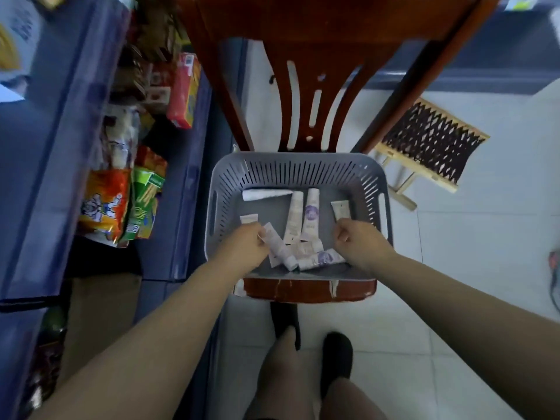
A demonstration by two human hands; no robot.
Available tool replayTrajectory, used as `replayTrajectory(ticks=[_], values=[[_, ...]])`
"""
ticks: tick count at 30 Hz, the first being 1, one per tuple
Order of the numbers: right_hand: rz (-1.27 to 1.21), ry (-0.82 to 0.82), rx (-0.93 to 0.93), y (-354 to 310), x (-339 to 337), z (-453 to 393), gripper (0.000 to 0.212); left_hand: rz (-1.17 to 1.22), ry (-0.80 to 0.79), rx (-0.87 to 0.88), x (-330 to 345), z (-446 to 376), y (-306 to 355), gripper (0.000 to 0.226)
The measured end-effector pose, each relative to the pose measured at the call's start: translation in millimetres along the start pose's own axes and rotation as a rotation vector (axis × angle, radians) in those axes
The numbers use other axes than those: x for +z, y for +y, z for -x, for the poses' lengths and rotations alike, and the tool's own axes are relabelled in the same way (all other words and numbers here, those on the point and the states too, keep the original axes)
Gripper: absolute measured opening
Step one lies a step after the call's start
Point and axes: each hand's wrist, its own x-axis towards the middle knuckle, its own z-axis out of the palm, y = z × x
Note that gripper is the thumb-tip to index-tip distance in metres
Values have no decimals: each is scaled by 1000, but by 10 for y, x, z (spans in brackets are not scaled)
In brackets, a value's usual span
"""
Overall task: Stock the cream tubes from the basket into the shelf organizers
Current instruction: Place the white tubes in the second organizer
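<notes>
Here the basket, grey and slotted, sits on the seat of a red-brown chair, and both hands are down inside it. The left hand has its fingers curled at the near left of the basket, pinching the end of a white tube that lies slanted across the floor of the basket. The right hand is curled at the right side, just in front of a short cream tube; whether it grips anything I cannot tell, since the fingers hide what lies under them. More tubes lie loose in the basket: two long ones side by side in the middle, one lying crosswise near the far wall, a small one by the left hand, and a purple-printed one flat along the near edge. To the left stands a blue shelf holding snack packets and a red box. A small wooden stool lies tipped on the tiled floor to the right.
</notes>
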Motion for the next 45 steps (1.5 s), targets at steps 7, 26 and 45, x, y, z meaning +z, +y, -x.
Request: replayTrajectory(ticks=[7, 26, 45], values=[[-106, 29, 89, 284, 333, -670, 20, -28, -22, -12, 443, -775, -80, 27], [152, 122, 354, 868, 1099, -1845, 37, 216, -24, -68, 1293, -2060, -210, 30], [-644, 55, 304, 743, 963, -1827, 29, 393, -36, -73, 1022, -1918, -24, 40]])
